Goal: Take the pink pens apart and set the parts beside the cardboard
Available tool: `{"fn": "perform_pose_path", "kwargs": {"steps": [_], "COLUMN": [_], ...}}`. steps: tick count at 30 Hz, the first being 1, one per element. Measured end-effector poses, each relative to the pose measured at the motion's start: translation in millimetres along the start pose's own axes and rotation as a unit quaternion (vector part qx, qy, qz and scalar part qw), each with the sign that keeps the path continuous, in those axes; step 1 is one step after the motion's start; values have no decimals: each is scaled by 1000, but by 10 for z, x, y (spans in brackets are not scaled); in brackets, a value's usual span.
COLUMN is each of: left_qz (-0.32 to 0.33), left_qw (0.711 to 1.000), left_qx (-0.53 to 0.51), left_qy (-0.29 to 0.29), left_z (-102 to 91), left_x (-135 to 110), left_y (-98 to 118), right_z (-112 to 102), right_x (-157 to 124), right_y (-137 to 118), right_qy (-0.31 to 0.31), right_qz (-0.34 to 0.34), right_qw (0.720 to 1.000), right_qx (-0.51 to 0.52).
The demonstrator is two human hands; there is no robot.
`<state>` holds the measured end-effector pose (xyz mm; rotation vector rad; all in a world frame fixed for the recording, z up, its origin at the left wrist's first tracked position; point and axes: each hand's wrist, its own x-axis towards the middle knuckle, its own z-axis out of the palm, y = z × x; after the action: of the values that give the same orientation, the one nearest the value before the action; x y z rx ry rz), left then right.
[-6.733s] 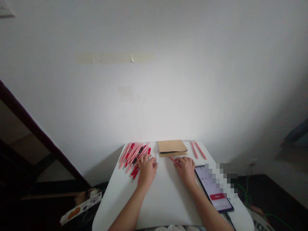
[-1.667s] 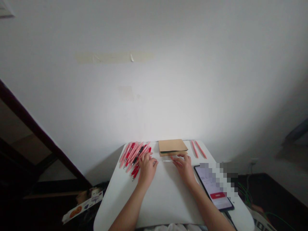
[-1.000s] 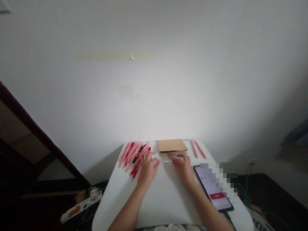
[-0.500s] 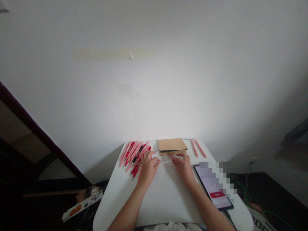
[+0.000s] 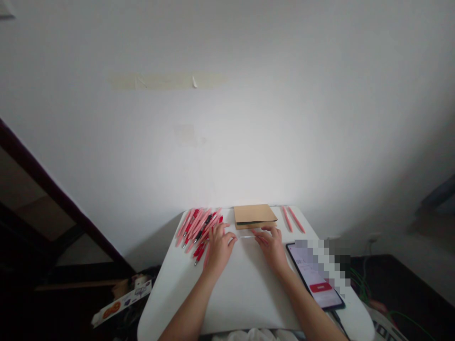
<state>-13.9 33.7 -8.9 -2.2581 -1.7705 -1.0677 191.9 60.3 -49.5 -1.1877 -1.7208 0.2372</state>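
Note:
A thin white rod (image 5: 247, 237), perhaps a pen refill, spans the gap between my two hands over the white table. My left hand (image 5: 221, 247) pinches at its left end, thumb and fingers drawn together, beside the pile of pens. At the other end, my right hand (image 5: 272, 245) has its fingertips closed on it; something pinkish shows near those fingertips, too small to make out. Pink pens (image 5: 200, 225) lie heaped left of my left hand, mixed with several red pens (image 5: 199, 252) and a black pen (image 5: 203, 228). Behind both hands rests a folded brown cardboard piece (image 5: 254, 214).
Two pink pens (image 5: 292, 220) lie side by side at the back right of the white table (image 5: 245, 293). A phone (image 5: 313, 277) with a lit screen and a cable lies by the right edge. The wall (image 5: 249, 142) stands directly behind the table.
Both hands stay in nearly the same place. My right hand has shifted very slightly to the right, and the white rod sits slightly higher and more level.

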Motion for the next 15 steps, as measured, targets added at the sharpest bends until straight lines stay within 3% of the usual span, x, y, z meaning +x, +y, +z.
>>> {"fn": "perform_pose_path", "kwargs": {"steps": [15], "left_qz": [6], "left_qw": [1000], "left_qx": [13], "left_qy": [-6], "left_z": [-3], "left_x": [-3], "left_y": [3], "right_z": [-9], "right_x": [13], "right_y": [-27], "right_qy": [-1], "right_qz": [-7], "right_qw": [1000], "right_qx": [7]}}
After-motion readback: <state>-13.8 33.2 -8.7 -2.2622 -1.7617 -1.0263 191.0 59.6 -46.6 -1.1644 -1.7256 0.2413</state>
